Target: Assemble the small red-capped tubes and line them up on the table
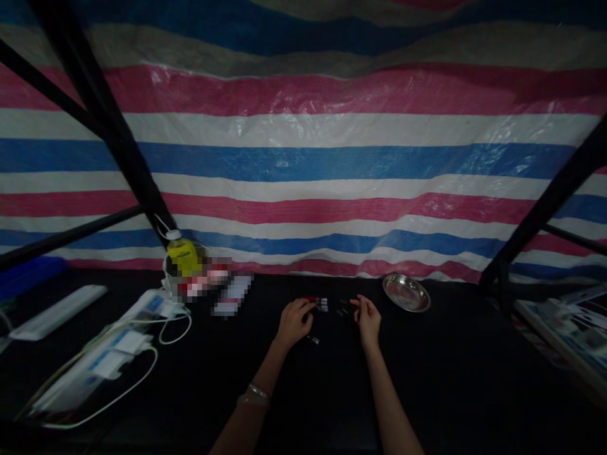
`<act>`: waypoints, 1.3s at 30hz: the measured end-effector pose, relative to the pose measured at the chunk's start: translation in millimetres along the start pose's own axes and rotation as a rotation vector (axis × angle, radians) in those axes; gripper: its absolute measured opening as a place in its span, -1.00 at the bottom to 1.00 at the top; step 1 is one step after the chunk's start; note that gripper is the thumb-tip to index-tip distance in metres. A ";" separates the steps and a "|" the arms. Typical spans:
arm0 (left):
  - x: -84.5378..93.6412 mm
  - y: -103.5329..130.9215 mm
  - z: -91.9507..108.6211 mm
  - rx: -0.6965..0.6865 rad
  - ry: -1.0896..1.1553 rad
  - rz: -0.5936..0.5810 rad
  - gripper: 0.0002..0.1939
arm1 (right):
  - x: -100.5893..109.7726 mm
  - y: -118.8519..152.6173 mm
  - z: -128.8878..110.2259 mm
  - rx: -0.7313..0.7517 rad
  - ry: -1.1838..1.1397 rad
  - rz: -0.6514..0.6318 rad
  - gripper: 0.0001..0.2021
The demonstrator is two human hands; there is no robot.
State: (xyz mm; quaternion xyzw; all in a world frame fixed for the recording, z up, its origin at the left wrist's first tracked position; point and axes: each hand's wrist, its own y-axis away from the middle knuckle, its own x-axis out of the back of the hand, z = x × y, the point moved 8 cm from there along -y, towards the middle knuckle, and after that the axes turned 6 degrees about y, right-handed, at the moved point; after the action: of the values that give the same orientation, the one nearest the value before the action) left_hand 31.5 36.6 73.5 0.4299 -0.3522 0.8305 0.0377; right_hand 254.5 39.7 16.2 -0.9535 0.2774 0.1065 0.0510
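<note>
My left hand lies palm down on the black table, fingers curved and thumb apart. Its fingertips reach the near ends of a small row of slim, pen-like pieces with silver ends, one of them red. Below that hand lies another small piece with a silver tip, partly dark against the table. My right hand is turned on its side with thumb and fingers pinched together. Small dark pieces sit just left of its fingertips. What the pinch holds is too dark to make out.
A round metal dish stands right of my right hand. At left are a yellow bottle, a white power strip with loose cables, and a white bar. Black frame poles and a striped tarp rise behind.
</note>
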 end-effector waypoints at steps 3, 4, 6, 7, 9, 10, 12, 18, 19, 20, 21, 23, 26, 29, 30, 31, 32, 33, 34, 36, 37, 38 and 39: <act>0.6 -1.3 2.0 0.008 -0.022 -0.025 -0.73 | 10.3 -1.8 -4.2 0.128 0.215 0.090 -0.52; 0.7 -1.8 2.9 0.010 -0.026 -0.034 -0.73 | 12.6 -2.0 -4.9 0.159 0.277 0.114 -0.54; 1.1 -2.7 4.1 0.017 -0.033 -0.046 -0.74 | 15.2 -2.4 -4.7 0.197 0.371 0.140 -0.57; 1.1 -3.0 4.4 0.021 -0.036 -0.050 -0.74 | 15.7 -2.7 -4.0 0.204 0.400 0.143 -0.58; 0.9 -3.5 4.6 0.029 -0.041 -0.055 -0.75 | 15.1 -3.2 -2.3 0.208 0.430 0.130 -0.59; 0.7 -3.6 4.3 0.033 -0.042 -0.057 -0.75 | 14.0 -3.4 -1.5 0.209 0.437 0.117 -0.60; 0.0 -3.8 3.5 0.038 -0.043 -0.057 -0.77 | 11.5 -3.5 0.0 0.210 0.445 0.089 -0.61; -1.3 -3.7 1.3 0.038 -0.036 -0.036 -0.79 | 13.8 -5.9 8.4 0.182 0.431 0.100 -0.63; -1.4 -3.6 1.1 0.038 -0.035 -0.034 -0.80 | 15.3 -6.9 10.4 0.175 0.419 0.110 -0.64; -1.7 -3.6 0.9 0.038 -0.035 -0.034 -0.79 | 16.6 -7.9 12.3 0.172 0.408 0.117 -0.64; -2.0 -3.6 0.6 0.040 -0.035 -0.034 -0.79 | 17.5 -8.9 14.1 0.170 0.397 0.122 -0.65; -2.7 -3.5 -0.1 0.045 -0.035 -0.039 -0.79 | 17.6 -10.7 17.1 0.167 0.372 0.122 -0.65; -3.6 -3.6 -1.2 0.053 -0.031 -0.048 -0.80 | 13.3 -12.0 20.2 0.159 0.301 0.101 -0.65; -4.1 -3.8 -2.3 0.062 -0.028 -0.059 -0.81 | 6.5 -12.1 23.5 0.110 0.136 0.055 -0.63; -4.0 -3.9 -2.4 0.064 -0.026 -0.061 -0.81 | 6.0 -12.0 24.2 0.089 0.059 0.055 -0.62; -3.8 -3.9 -2.4 0.064 -0.021 -0.062 -0.81 | 7.3 -12.0 24.5 0.074 -0.014 0.069 -0.60; -3.4 -3.9 -2.2 0.064 -0.015 -0.061 -0.81 | 10.5 -12.1 24.2 0.068 -0.068 0.100 -0.59; -2.9 -3.9 -1.9 0.063 -0.008 -0.059 -0.80 | 15.5 -12.1 23.5 0.070 -0.088 0.146 -0.57; -2.3 -3.9 -1.6 0.062 -0.002 -0.055 -0.81 | 21.1 -11.9 22.2 0.079 -0.066 0.194 -0.56; -1.6 -3.8 -1.4 0.065 0.005 -0.053 -0.81 | 29.2 -11.6 19.3 0.105 0.084 0.253 -0.56; -1.5 -3.8 -1.7 0.070 0.006 -0.054 -0.82 | 30.1 -11.4 18.2 0.117 0.188 0.250 -0.57; -1.6 -3.8 -2.2 0.076 0.004 -0.056 -0.83 | 28.5 -11.2 17.4 0.133 0.297 0.227 -0.59; -1.9 -3.7 -2.8 0.082 0.001 -0.059 -0.83 | 25.2 -10.5 16.9 0.154 0.399 0.191 -0.62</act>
State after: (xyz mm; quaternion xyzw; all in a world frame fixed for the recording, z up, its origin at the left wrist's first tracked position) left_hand 32.1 41.6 73.1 0.4408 -0.3052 0.8430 0.0449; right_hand 278.0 38.1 -5.7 -0.9183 0.3784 -0.1014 0.0573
